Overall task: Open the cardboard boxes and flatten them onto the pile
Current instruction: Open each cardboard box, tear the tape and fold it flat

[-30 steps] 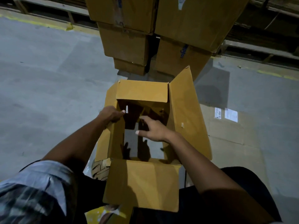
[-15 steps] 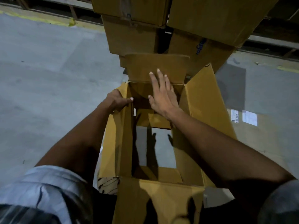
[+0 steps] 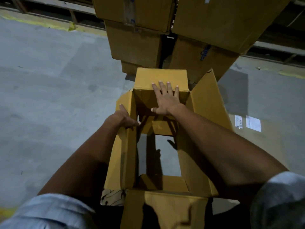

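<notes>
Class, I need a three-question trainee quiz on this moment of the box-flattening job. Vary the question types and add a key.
1. True or false: the right hand lies flat with straight fingers on the far flap of the open box.
2. Which part does the left hand grip: A) left wall, B) near flap, C) stacked boxes?
3. Fill in: through the box's open bottom you see the ___.

Key: 1 true; 2 A; 3 floor.

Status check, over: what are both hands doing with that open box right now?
Left hand grips the box's left wall. Right hand flat, pressing the far flap outward. Box open both ends, floor visible through. Stacked boxes close behind.
</notes>
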Action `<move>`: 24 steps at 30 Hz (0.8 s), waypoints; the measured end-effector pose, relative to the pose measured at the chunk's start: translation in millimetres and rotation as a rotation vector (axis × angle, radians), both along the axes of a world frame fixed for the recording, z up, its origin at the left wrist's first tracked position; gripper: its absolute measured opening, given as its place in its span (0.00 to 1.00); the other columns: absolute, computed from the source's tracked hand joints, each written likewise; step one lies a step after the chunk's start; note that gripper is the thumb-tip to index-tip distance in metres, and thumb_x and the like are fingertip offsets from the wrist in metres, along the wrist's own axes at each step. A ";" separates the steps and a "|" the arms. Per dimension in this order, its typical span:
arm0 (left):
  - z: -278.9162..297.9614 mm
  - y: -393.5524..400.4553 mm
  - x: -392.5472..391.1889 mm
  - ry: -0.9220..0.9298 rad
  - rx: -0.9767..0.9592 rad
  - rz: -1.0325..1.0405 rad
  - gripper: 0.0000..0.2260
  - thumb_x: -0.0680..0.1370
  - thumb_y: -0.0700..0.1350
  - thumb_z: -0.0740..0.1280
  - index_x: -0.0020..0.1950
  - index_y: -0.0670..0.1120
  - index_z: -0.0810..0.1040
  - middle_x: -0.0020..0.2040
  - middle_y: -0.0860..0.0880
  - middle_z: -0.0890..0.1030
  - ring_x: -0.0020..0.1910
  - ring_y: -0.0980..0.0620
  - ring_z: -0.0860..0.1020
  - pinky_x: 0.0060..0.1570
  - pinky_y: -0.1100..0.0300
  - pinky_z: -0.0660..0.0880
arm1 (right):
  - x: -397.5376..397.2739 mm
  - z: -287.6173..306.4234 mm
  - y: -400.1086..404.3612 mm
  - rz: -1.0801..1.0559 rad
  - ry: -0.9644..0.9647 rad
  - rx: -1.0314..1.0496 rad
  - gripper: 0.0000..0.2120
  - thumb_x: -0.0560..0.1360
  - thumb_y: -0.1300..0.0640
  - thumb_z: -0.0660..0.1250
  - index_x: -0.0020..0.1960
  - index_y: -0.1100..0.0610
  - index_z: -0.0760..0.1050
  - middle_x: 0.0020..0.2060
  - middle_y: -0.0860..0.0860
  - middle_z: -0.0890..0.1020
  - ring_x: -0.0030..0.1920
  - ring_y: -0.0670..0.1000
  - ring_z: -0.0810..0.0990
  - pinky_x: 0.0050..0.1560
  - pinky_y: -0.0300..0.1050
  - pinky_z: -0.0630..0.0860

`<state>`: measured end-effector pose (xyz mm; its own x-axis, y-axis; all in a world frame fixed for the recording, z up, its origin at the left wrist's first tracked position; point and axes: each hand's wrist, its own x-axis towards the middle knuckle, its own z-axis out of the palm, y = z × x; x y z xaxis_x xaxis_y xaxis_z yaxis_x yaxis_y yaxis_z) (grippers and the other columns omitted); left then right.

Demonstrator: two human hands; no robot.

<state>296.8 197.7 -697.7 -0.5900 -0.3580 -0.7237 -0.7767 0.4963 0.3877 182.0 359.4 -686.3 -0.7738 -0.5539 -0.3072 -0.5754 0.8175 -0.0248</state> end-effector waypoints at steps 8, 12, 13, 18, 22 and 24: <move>14.9 23.5 34.0 -0.120 -0.031 -0.101 0.30 0.75 0.58 0.73 0.67 0.37 0.73 0.64 0.35 0.77 0.61 0.35 0.78 0.62 0.43 0.76 | 86.3 46.9 63.6 -0.208 0.182 -0.194 0.44 0.76 0.42 0.69 0.81 0.48 0.46 0.81 0.57 0.44 0.80 0.67 0.42 0.74 0.72 0.49; 27.5 40.3 50.0 -0.079 -0.064 -0.105 0.26 0.80 0.55 0.67 0.65 0.35 0.73 0.57 0.34 0.80 0.58 0.36 0.80 0.58 0.46 0.78 | 107.1 74.4 97.8 -0.398 0.342 -0.158 0.46 0.74 0.41 0.70 0.82 0.49 0.46 0.81 0.59 0.43 0.79 0.69 0.42 0.75 0.70 0.51; 30.3 45.6 53.8 -0.049 -0.058 -0.100 0.24 0.81 0.54 0.67 0.64 0.34 0.73 0.52 0.36 0.80 0.54 0.37 0.81 0.56 0.46 0.79 | 108.6 81.6 105.8 -0.480 0.364 -0.152 0.48 0.74 0.41 0.71 0.82 0.49 0.45 0.81 0.60 0.44 0.79 0.70 0.43 0.74 0.70 0.52; 33.3 68.2 69.5 0.033 -0.054 -0.095 0.20 0.82 0.53 0.65 0.62 0.37 0.71 0.51 0.38 0.77 0.49 0.36 0.81 0.43 0.45 0.82 | 102.3 105.6 140.6 -0.764 0.304 -0.274 0.50 0.74 0.45 0.75 0.81 0.54 0.44 0.76 0.62 0.61 0.69 0.68 0.69 0.63 0.64 0.70; 31.0 73.1 86.0 -0.060 -0.065 -0.085 0.24 0.77 0.56 0.70 0.59 0.36 0.74 0.39 0.41 0.75 0.36 0.43 0.79 0.25 0.54 0.76 | 98.7 114.5 156.9 -0.932 0.154 -0.422 0.34 0.76 0.54 0.74 0.75 0.57 0.59 0.62 0.59 0.75 0.56 0.61 0.79 0.46 0.50 0.71; 29.3 76.0 90.2 -0.126 -0.087 -0.132 0.25 0.77 0.55 0.70 0.61 0.34 0.73 0.39 0.42 0.75 0.36 0.44 0.79 0.29 0.53 0.79 | 95.2 113.7 161.6 -0.964 0.036 -0.430 0.21 0.78 0.54 0.71 0.67 0.57 0.69 0.56 0.56 0.79 0.51 0.58 0.79 0.46 0.49 0.74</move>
<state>387.0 273.7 -668.4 -0.5429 -0.3479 -0.7644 -0.7422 0.6246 0.2429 277.2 520.9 -572.5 -0.9492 0.2437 -0.1990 0.3070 0.8554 -0.4172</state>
